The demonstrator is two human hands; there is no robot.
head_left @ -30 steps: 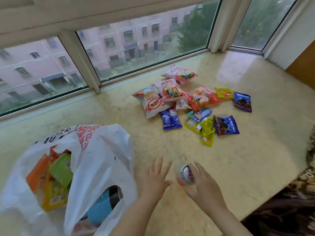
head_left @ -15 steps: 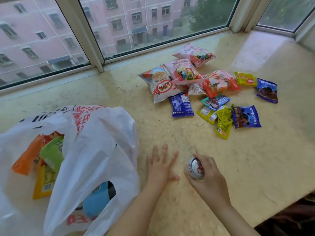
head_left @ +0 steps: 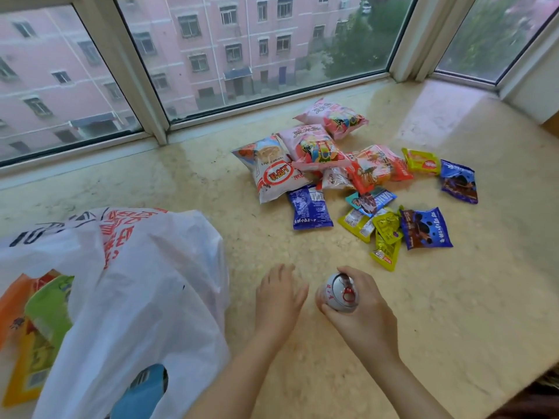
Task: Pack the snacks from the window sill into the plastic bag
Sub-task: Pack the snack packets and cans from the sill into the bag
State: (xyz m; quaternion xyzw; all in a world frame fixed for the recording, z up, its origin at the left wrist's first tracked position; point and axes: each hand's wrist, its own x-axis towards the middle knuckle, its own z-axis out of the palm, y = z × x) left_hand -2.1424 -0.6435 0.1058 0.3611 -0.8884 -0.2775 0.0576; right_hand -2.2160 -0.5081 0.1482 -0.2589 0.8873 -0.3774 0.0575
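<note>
While the right hand (head_left: 361, 313) grips a can (head_left: 338, 293), top facing up, the plastic bag (head_left: 136, 285) lies to its left. Between them the left hand (head_left: 278, 297) rests flat, fingers relaxed, nearer the bag.

The plastic bag (head_left: 145, 285) is white with red and black writing, and inside it show orange, green, yellow and blue packs. The window sill (head_left: 453, 297) is pale yellow stone with cloudy marks. In the snack pile are two pink bags (head_left: 314, 146), a white bag with a red circle (head_left: 269, 170), an orange pack (head_left: 375, 167), blue packs (head_left: 310, 210) and little yellow packs (head_left: 385, 237), and the can (head_left: 338, 293) is silver with a red tab.
</note>
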